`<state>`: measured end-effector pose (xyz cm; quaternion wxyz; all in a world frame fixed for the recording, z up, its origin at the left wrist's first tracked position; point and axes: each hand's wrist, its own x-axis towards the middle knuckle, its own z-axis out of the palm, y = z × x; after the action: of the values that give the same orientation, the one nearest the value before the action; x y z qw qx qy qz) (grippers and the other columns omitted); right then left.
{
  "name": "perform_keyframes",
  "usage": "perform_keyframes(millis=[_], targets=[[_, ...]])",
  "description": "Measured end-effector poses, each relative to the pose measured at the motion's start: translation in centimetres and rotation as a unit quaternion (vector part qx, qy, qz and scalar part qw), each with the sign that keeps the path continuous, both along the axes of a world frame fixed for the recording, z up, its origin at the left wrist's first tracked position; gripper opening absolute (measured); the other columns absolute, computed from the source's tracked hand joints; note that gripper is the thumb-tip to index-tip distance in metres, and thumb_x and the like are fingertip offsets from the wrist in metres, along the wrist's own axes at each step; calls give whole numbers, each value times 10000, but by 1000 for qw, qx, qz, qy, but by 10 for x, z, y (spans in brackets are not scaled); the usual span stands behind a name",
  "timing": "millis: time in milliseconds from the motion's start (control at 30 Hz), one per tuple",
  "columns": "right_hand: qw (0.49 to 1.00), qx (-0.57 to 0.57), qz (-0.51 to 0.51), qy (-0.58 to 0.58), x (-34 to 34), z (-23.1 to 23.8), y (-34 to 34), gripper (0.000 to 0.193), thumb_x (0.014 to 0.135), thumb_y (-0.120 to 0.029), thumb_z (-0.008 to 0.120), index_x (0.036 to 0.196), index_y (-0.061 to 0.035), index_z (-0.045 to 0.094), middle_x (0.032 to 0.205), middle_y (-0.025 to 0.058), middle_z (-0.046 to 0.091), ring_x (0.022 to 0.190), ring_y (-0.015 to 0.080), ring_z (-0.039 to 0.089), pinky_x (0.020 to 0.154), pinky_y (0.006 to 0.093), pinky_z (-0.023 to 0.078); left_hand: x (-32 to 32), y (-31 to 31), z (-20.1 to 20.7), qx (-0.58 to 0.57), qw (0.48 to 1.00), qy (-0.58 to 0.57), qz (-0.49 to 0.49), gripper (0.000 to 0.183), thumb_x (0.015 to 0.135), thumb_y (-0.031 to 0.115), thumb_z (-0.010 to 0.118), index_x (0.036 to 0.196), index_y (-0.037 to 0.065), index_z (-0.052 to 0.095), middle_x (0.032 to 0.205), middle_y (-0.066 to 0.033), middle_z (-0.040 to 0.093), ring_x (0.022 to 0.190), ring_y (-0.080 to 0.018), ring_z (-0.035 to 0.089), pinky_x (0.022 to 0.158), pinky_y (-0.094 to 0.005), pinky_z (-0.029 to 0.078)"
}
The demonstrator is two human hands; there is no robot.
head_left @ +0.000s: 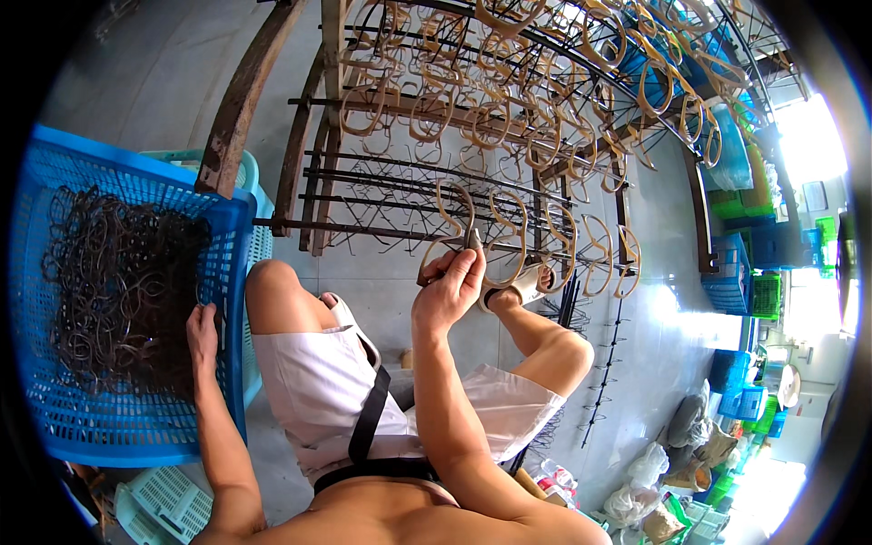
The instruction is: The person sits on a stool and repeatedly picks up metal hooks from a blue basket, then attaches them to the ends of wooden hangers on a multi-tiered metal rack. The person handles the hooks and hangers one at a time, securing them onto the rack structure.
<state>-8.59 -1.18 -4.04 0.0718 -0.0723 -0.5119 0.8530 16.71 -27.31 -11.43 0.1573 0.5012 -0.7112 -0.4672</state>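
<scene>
My right hand [450,289] is raised at the near lower rod of a rack, thumb and fingers pinched on a tan eyeglass frame [468,207]. That frame stands at the left end of a row of similar eyeglass frames [560,241] hanging from the rod [363,231]. At the left, my left hand [203,338] reaches inside the right wall of a blue plastic basket [136,447]. Its fingers are closed beside a heap of dark, thin eyeglass frames [123,282]; what they hold is too small to make out.
Upper rods of the rack carry many more tan frames [490,123], between worn wooden posts [243,100]. A pale green basket [259,204] sits under the blue one. Plastic bags [631,500] and stacked crates [727,272] line the right side.
</scene>
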Motion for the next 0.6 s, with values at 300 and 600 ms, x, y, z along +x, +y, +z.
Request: perform_keyframes(millis=[300, 600], targets=[[999, 46, 22, 5, -3, -6, 3, 165, 964, -200, 451, 1002, -51, 511, 608, -20, 418, 458, 61, 371, 396, 201, 295, -4, 3, 4, -15, 1000, -11, 0, 266, 886, 247, 484, 729, 32, 502, 646, 4, 430, 631, -86, 384, 580, -267, 329], [993, 100, 59, 11, 12, -5, -5, 168, 967, -153, 440, 945, -15, 533, 589, -18, 397, 485, 55, 376, 426, 207, 320, -5, 3, 0, -37, 999, -23, 2, 269, 883, 254, 481, 760, 18, 524, 654, -21, 466, 638, -108, 416, 598, -286, 358]])
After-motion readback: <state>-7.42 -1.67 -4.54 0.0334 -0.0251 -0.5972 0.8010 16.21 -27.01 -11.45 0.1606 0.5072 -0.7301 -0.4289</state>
